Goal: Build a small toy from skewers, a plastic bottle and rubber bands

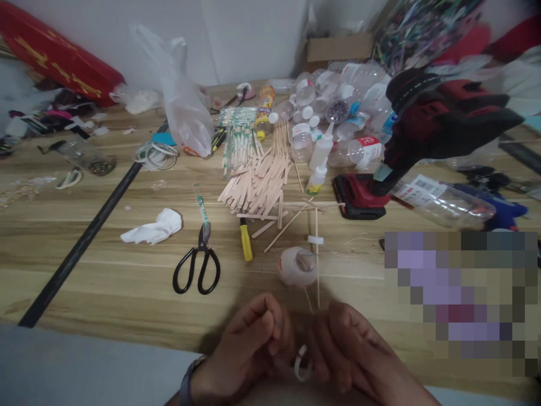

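Close to the table's front edge, my left hand (pixel 253 341) is closed, thumb pressed against the forefinger on something small that I cannot make out. My right hand (pixel 353 349) faces it with fingers curled together; what it pinches is hidden. A white plastic ring (pixel 298 365) shows between the hands, beside my right fingers. Just beyond them sits a pale round roll (pixel 291 273), possibly of thread. A thin wooden stick (pixel 318 273) lies alongside it, with a white ring-like piece (pixel 315 240) on it.
Black-handled scissors (pixel 202 254), a yellow screwdriver (pixel 245 242) and crumpled tissue (pixel 154 226) lie left of centre. Craft sticks (pixel 257 183) are heaped behind. Glue bottles (pixel 322 149), clear plastic bottles (pixel 325 90) and a red-black cordless drill (pixel 435 118) crowd the right.
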Demonstrator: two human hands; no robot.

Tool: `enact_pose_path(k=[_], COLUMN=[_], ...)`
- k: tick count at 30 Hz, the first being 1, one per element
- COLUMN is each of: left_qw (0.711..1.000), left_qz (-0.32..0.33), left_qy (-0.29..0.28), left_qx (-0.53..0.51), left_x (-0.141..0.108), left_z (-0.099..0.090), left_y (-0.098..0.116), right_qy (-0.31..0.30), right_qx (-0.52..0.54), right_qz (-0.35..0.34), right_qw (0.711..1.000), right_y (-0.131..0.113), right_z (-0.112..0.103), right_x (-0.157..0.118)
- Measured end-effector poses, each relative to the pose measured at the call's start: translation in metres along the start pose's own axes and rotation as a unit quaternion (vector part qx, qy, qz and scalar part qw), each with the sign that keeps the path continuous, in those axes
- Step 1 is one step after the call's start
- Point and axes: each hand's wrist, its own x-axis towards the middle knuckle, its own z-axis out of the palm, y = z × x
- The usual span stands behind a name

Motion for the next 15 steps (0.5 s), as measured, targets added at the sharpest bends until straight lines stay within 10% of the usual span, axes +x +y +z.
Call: enact_pose_path(k=[15], left_qw=[0.895], left_qz=[-0.182], left_qy=[0.053], left_qx=[0.403], left_x=[-0.002], left_z=[0.029], left_y=[0.030], right_qy=[-0.038], right_qx=[-0.394], right_qz=[0.075], right_qw=[0.915], right_y=[-0.046], right_z=[0.027], right_x=[0.001])
